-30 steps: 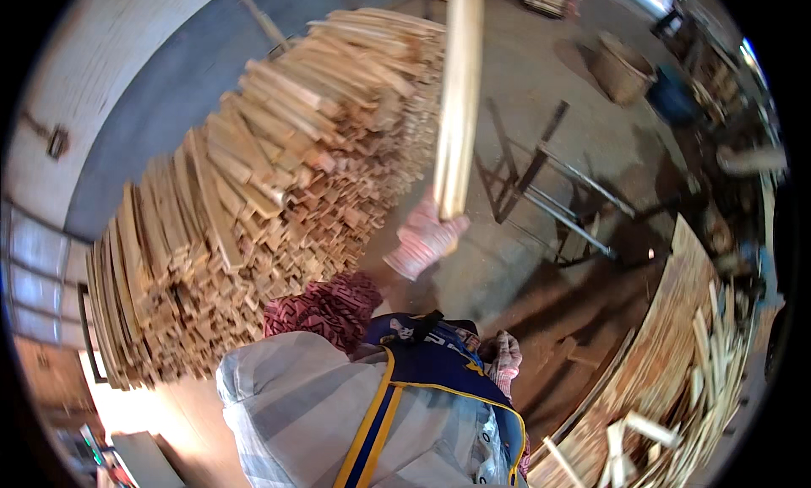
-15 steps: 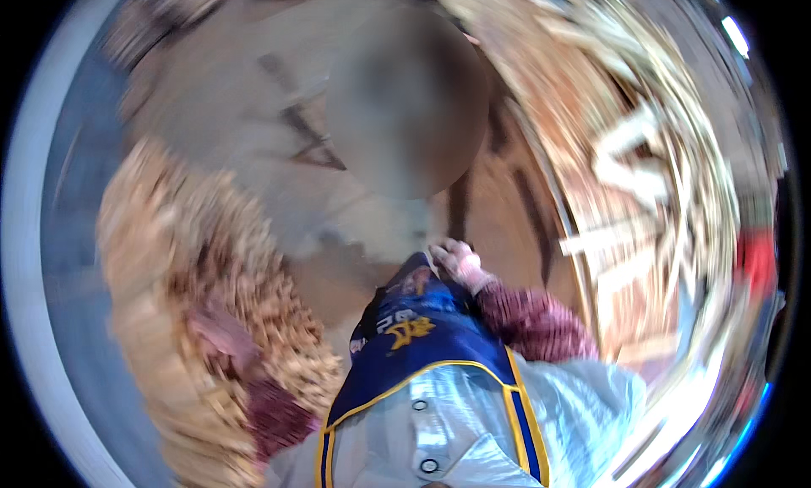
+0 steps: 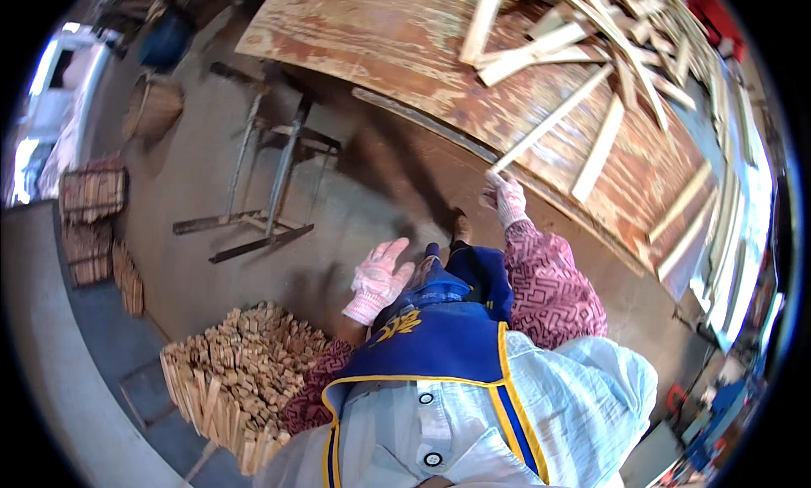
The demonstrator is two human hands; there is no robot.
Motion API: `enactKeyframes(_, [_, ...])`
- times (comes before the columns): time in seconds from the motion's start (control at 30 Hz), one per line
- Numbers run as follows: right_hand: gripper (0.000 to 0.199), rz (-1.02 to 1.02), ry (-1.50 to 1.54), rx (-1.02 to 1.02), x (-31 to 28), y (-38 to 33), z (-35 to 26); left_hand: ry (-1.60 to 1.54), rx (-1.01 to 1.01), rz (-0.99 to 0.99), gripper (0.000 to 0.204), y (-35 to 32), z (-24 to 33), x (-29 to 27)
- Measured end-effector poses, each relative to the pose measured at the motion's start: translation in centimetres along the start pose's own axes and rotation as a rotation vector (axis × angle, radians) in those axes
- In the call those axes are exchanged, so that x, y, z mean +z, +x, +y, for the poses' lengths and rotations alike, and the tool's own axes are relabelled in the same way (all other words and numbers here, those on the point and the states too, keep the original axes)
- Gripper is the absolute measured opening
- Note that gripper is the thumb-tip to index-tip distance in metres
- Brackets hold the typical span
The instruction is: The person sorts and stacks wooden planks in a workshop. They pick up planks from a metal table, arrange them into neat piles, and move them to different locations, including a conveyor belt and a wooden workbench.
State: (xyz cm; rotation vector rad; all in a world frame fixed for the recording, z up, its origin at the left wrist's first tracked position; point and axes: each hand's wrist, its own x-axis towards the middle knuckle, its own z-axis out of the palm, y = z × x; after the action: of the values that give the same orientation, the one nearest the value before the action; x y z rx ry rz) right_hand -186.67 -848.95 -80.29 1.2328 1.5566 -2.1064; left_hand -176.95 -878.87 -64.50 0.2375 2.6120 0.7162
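In a pale pink work glove, my right hand (image 3: 508,201) is closed at the near end of a thin wooden strip (image 3: 553,119), by the near edge of the plywood table (image 3: 338,32). The strip's other end rests on the tabletop. My left hand (image 3: 378,278), gloved alike, is open before my blue apron, fingers spread and nothing in them. Beside my left sleeve, a large pile of short wooden sticks (image 3: 245,370) stands on the floor. Another loose strip (image 3: 598,150) lies on the plywood to the right of the held one.
Many wooden strips (image 3: 583,32) lie jumbled at the table's far right. A dark metal stand (image 3: 279,175) is on the floor ahead-left. Bundled sticks (image 3: 89,192) are stacked at the far left, near a basket (image 3: 154,108) and a blue bucket (image 3: 166,38).
My view has swung right, bringing more of the table in. My left hand has left the stick pile for the front of my apron. My right hand has moved to a strip's end.
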Motion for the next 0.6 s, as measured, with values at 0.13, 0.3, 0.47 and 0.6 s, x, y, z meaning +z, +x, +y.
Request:
enactKeyframes(0.13, [0.013,-0.035,0.247,0.128,1.8,0.1,-2.5,-0.045,-0.061,0.048,0.052,4.0,1.7,-1.6])
enactKeyframes(0.3, [0.021,0.182,0.335,0.228,5.2,-0.5,-6.7,-0.078,-0.071,-0.127,0.052,7.4,0.7,-2.7])
enactKeyframes(0.47, [0.023,0.011,0.301,0.111,5.0,3.5,-6.4,-0.089,-0.02,-0.191,0.052,11.2,-2.5,-5.9])
enactKeyframes(0.6, [0.023,-0.004,0.45,-0.055,11.5,0.6,-7.5,-0.062,0.079,-0.173,0.052,14.9,-8.7,-9.7])
